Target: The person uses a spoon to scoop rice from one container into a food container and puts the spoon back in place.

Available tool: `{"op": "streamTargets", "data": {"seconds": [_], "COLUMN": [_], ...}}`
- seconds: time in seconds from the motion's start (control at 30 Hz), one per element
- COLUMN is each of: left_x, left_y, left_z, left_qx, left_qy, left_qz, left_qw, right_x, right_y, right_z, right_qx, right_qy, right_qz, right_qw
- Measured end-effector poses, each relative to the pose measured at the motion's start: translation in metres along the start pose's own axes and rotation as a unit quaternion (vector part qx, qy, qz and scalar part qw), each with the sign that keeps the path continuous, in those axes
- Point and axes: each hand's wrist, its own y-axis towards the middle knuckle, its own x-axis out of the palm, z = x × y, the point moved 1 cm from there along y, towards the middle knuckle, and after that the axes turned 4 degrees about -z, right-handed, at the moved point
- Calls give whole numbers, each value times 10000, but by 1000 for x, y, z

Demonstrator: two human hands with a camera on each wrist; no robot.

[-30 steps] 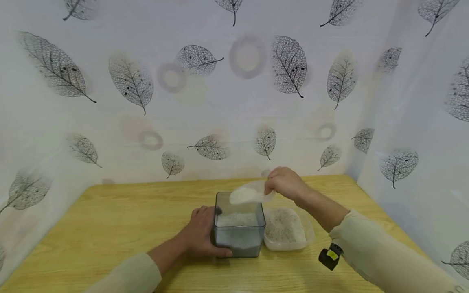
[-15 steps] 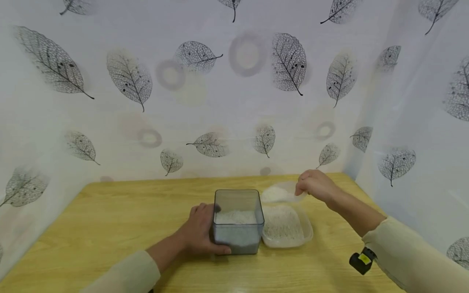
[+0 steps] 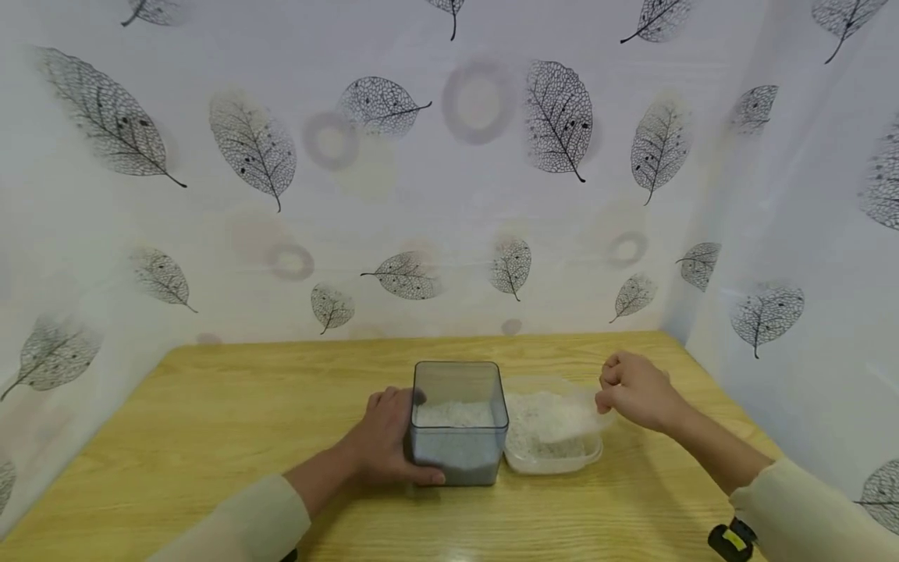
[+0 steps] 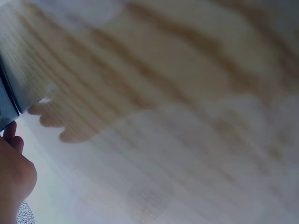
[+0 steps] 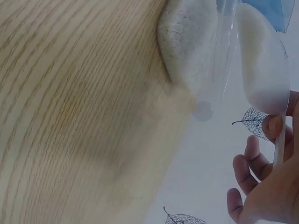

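Note:
My left hand grips the left side of a square grey see-through storage box, its thumb along the front. White grains like rice lie inside. In the left wrist view only part of this hand shows, at the box's edge. My right hand pinches the handle of a translucent white scoop, held above a shallow clear plastic tub of the same grains. The right wrist view shows the scoop with its handle between thumb and fingers, and whitish content in its bowl.
The tub stands against the right side of the box on a wood-grain table. A leaf-printed white curtain borders the table at the back and sides.
My right hand has carried the scoop from over the grey box rightward, then down over the tub, tilting it. My left hand has stayed on the box.

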Motion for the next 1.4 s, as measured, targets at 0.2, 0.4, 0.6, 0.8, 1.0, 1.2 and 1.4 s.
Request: {"op": "streamTargets", "data": {"seconds": [0.2, 0.4, 0.6, 0.8, 1.0, 1.2, 1.4], "left_x": [-2, -4, -4, -1, 0, -1, -2], "left_y": [-1, -1, -1, 0, 1, 0, -1], "left_z": [1, 2, 2, 1, 1, 2, 2], "left_qx": [0, 2, -4, 1, 12, -1, -56], "left_qy": [-17, -23, -21, -31, -76, -72, -116], "left_qz": [-9, -18, -47, -52, -33, -44, -73], "left_qw": [10000, 10000, 10000, 10000, 10000, 10000, 9999], "right_x": [-5, -12, -22, -22, -5, 18, 38], "right_y": [-9, -12, -4, 7, 18, 27, 36], "right_z": [-12, -26, -52, -83, -110, -129, -142], "right_qx": [-509, -2025, -3287, -3188, -3387, -3622, -3745], "right_qy": [-1445, -2870, -3201, -2808, -2572, -3196, -3766], "right_qz": [825, 1791, 2810, 3592, 3438, 3017, 2781], "right_qw": [9847, 9190, 8430, 8310, 8373, 8220, 8004]}}
